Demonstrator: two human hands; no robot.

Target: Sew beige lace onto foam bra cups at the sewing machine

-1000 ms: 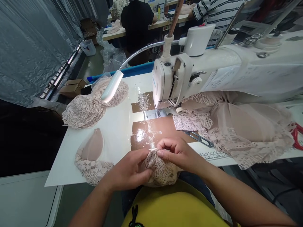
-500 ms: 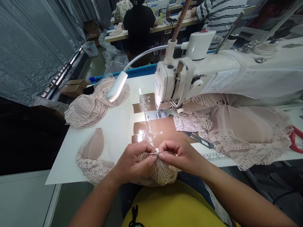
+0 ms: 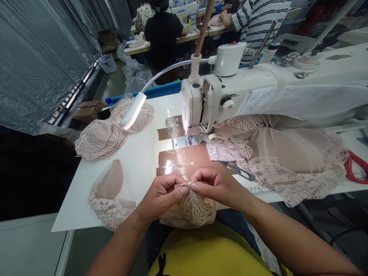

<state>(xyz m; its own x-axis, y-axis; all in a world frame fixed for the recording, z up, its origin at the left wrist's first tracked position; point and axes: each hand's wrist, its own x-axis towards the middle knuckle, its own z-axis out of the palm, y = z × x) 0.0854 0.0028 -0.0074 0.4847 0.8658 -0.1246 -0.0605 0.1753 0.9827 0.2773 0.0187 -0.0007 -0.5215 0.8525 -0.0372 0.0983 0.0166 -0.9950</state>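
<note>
A beige lace piece [image 3: 195, 210] hangs over the table's front edge, its top edge pinched by both hands. My left hand [image 3: 164, 195] grips that edge between thumb and fingers. Close beside it, almost touching, my right hand [image 3: 216, 187] pinches the same edge. Behind the hands is the white sewing machine [image 3: 198, 101], with brown tape [image 3: 184, 155] on the table before it. A lace and cup piece [image 3: 110, 186] lies to the left. More lace fabric with cups [image 3: 299, 153] is heaped to the right, under the machine arm.
A stack of lace cups [image 3: 100, 138] lies at the back left under a lamp [image 3: 133, 111]. Metal thread snips [image 3: 238, 170] and red-handled scissors [image 3: 356, 166] are on the right. Beyond the table, people work at another bench [image 3: 138, 49].
The view has shifted slightly, so the machine and table things appear a little further left. Both hands still pinch the lace edge, nearly unmoved.
</note>
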